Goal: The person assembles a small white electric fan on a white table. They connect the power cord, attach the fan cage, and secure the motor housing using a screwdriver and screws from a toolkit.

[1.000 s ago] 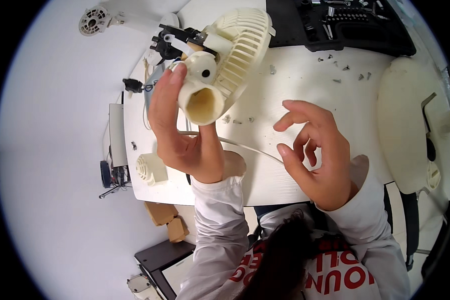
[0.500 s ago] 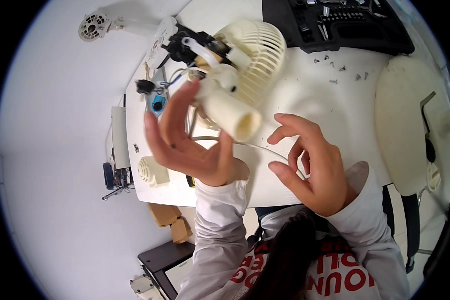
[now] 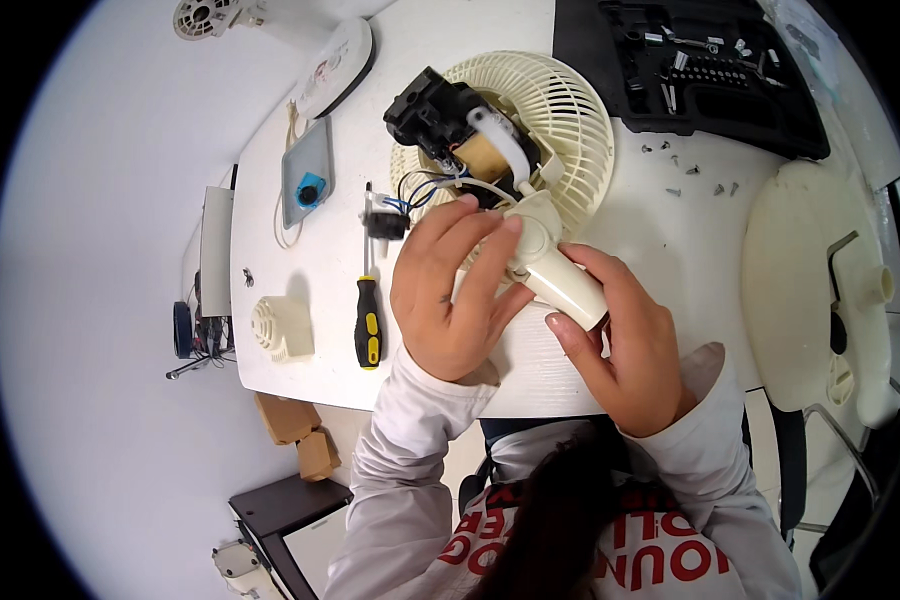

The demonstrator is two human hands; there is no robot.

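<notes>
1. Risk: blue wires (image 3: 415,190) hang loose nr. L hand (image 3: 450,300); could snag or pull out if fan neck (image 3: 567,285) is twisted hard.
2. Risk: exposed black motor unit (image 3: 425,110) could get knocked if grip slips, prob. due to smooth plastic.
3. Fingers: L curled on neck's round joint; R hand (image 3: 630,350) closed abt. tube's outer end.
4. Loc.: neck between hands, over table (image 3: 660,260), near side of grille (image 3: 595,150).
5. Cond.: neck cream, glossy, tilted; underside n/v.
</notes>
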